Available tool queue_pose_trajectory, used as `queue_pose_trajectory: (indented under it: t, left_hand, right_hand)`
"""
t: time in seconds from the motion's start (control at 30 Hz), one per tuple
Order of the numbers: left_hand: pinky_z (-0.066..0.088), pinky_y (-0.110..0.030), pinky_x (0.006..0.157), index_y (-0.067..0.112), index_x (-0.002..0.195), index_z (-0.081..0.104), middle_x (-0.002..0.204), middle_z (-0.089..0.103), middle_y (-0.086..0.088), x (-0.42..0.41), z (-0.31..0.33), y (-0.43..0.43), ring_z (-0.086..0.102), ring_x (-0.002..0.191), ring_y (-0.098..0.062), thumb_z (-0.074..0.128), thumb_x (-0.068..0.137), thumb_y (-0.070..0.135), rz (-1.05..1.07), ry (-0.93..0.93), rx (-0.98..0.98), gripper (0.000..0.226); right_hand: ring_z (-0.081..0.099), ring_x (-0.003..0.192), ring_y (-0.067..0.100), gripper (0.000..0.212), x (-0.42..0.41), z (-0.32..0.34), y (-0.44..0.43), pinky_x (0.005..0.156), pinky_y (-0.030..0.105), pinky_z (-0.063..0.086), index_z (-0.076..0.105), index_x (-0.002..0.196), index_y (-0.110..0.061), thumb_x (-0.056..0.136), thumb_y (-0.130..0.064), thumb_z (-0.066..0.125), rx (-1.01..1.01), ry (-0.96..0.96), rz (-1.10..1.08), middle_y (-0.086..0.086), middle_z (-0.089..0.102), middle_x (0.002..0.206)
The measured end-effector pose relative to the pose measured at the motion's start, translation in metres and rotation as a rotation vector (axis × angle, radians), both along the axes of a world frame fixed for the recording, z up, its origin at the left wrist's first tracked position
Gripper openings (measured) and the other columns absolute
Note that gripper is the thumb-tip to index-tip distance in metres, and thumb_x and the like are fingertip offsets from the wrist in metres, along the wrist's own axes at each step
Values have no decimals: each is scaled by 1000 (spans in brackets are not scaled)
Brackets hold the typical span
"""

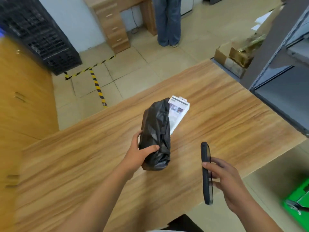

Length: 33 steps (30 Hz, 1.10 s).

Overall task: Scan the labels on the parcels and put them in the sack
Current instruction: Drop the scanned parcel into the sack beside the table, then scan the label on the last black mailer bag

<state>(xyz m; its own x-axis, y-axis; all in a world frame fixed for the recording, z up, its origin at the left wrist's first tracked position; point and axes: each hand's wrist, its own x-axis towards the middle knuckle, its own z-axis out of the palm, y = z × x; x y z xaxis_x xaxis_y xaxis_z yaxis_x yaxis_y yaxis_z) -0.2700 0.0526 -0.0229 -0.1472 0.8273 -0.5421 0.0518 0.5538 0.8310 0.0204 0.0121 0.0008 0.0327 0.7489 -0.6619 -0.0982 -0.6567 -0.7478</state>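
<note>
Wood-grain table fills most of my view, running from lower left to upper right. Pale tiled floor lies beyond it, crossed by yellow-and-black tape. A yellow cabinet stands on the left, blurred. Grey shelving rises on the right. A black crate sits at top left. A wooden desk with drawers stands against the far wall, and beside it I see a person's legs in wide jeans. An open carton rests on the floor by the shelving. Something bright green shows at the lower right edge; I cannot tell what it is.

At mid-table is the parcel, a long bundle in crumpled black plastic. I cannot tell whether it rests on the table. A white box lies just behind it, partly hidden.

The left hand grips the parcel's near end, thumb across the front. The right hand holds a dark phone edge-on, thumb on its near side, right of the parcel and apart from it.
</note>
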Motion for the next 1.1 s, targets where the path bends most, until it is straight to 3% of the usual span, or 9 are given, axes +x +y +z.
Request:
queue_pose_trajectory:
  t: [0.1, 0.23, 0.37, 0.47, 0.57, 0.77, 0.9, 1.03, 1.1]
  left_hand:
    - [58, -29, 57, 72, 114, 41, 99, 75, 10, -38, -17, -69, 75, 85, -16, 94, 39, 60, 235, -51, -119, 92]
    - [58, -37, 62, 74, 118, 36, 103, 75, 6, -66, -30, -140, 75, 89, -17, 90, 50, 55, 437, -92, -164, 88]
    - [57, -36, 69, 60, 133, 33, 110, 73, 9, -74, -28, -179, 73, 94, -14, 86, 54, 53, 540, -164, -164, 96]
    - [56, -40, 85, 49, 139, 33, 119, 70, 3, -76, -28, -195, 69, 104, -17, 85, 57, 51, 517, -143, -158, 96]
    - [58, -40, 89, 37, 134, 45, 115, 73, -1, -78, -31, -208, 72, 101, -20, 84, 66, 44, 486, -162, -178, 79]
    - [53, -47, 99, 33, 124, 58, 109, 76, 1, -103, -30, -233, 72, 101, -20, 78, 82, 39, 526, -151, -253, 47]
    - [57, -42, 88, 26, 124, 61, 103, 77, -1, -127, -29, -252, 74, 93, -21, 76, 85, 30, 592, -98, -307, 42]
    - [55, -31, 66, 13, 123, 62, 97, 73, -6, -141, -31, -268, 69, 86, -20, 61, 96, 17, 843, 45, -358, 27]
    - [52, -33, 67, 15, 115, 64, 102, 71, -9, -141, -30, -268, 66, 86, -22, 60, 96, 20, 956, 156, -351, 20]
  right_hand:
    - [64, 68, 18, 20, -32, -1, 2, 61, 35, 49, 78, 100, -16, 80, -18, 79, 1, 5, 114, 11, 66, 83]
    - [69, 65, 13, 24, -76, -2, 6, 61, 33, 51, 78, 99, -20, 76, -25, 83, 29, 1, 317, 10, 71, 86]
    - [71, 78, 20, 37, -109, 3, 6, 66, 37, 55, 74, 108, -22, 72, -28, 85, 76, -3, 462, 12, 73, 93]
    - [71, 81, 22, 37, -126, 5, 3, 73, 43, 56, 74, 107, -22, 72, -28, 85, 105, 3, 532, 17, 74, 94]
    - [69, 87, 28, 44, -136, 3, -2, 83, 49, 55, 72, 113, -21, 71, -27, 85, 101, 7, 572, 17, 73, 97]
    - [68, 82, 28, 45, -142, -3, -11, 78, 47, 55, 71, 113, -18, 71, -25, 85, 117, 27, 604, 13, 73, 90]
    - [69, 81, 28, 36, -141, -7, -15, 75, 46, 55, 74, 109, -19, 74, -24, 83, 115, 56, 625, 12, 72, 88]
    - [69, 81, 28, 31, -140, -8, -17, 75, 47, 55, 75, 105, -19, 76, -23, 82, 129, 68, 615, 12, 72, 87]
    - [69, 80, 27, 31, -140, -8, -16, 74, 47, 55, 74, 107, -20, 76, -23, 82, 133, 72, 613, 12, 72, 87]
